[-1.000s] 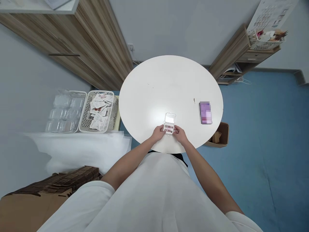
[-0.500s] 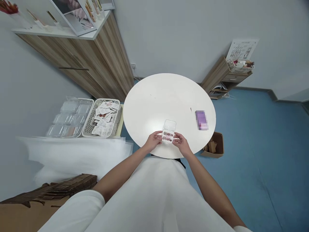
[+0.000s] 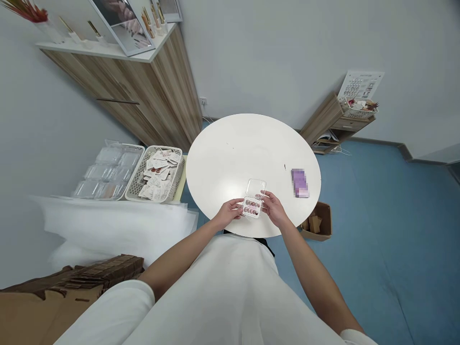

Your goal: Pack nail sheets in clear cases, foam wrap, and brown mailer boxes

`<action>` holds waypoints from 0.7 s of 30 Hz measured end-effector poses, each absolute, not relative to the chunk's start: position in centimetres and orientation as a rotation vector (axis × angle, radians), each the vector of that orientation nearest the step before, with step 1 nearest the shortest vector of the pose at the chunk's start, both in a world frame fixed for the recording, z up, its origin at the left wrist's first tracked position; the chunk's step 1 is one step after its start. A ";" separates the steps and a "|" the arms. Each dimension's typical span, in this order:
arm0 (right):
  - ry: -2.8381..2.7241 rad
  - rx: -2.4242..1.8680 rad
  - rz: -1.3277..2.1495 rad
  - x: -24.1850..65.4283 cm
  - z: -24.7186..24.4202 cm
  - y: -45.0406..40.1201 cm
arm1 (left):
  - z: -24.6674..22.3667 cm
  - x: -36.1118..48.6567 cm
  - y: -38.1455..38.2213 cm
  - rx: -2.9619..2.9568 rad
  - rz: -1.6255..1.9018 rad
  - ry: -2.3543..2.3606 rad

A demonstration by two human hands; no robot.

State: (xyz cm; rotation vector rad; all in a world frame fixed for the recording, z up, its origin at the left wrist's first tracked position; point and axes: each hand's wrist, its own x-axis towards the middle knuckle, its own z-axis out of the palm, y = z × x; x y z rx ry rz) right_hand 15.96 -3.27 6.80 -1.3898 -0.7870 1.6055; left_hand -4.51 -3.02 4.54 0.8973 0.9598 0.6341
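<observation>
1. A small clear plastic case [image 3: 253, 201] sits at the near edge of the round white worktop [image 3: 244, 148], its lid tipped open toward the far side and rows of pinkish and dark pieces in its base.
2. The left hand [image 3: 230, 212] pinches the case's left edge; its grip is narrow, closed on the case.
3. The right hand [image 3: 273, 209] holds the case's right side, fingers curled on it, grip closed on the case as well.
4. Right of the case, well apart, a purple card [image 3: 300, 182] lies flat on the worktop; a small dark speck [image 3: 285, 167] sits just left of the card.
5. Nothing lies between the case and the hands.
6. Left of the worktop, a white basket [image 3: 158, 174] of printed cards stands beside a tray of clear cases [image 3: 108, 169].
7. Right of the worktop, on the floor, a brown cardboard box [image 3: 318, 221].
</observation>
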 end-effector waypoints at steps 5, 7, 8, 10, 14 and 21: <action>-0.864 -1.388 1.572 15.7 7.1 -3.8 | 4.6 -4.8 -3.2 0.904 0.638 0.949; -0.856 -1.373 1.572 15.6 6.7 -4.0 | 4.5 -4.8 -3.3 0.901 0.627 0.941; -0.847 -1.366 1.576 15.6 6.5 -4.2 | 4.5 -4.8 -3.4 0.897 0.620 0.935; -0.825 -1.358 1.580 15.5 6.0 -4.5 | 4.4 -4.6 -3.5 0.884 0.610 0.928; -0.774 -1.324 1.562 15.6 5.7 -5.0 | 4.5 -3.7 -3.7 0.867 0.618 0.934; -0.790 -1.298 1.615 16.8 6.8 -4.2 | 5.3 -3.0 -3.4 0.917 0.640 1.003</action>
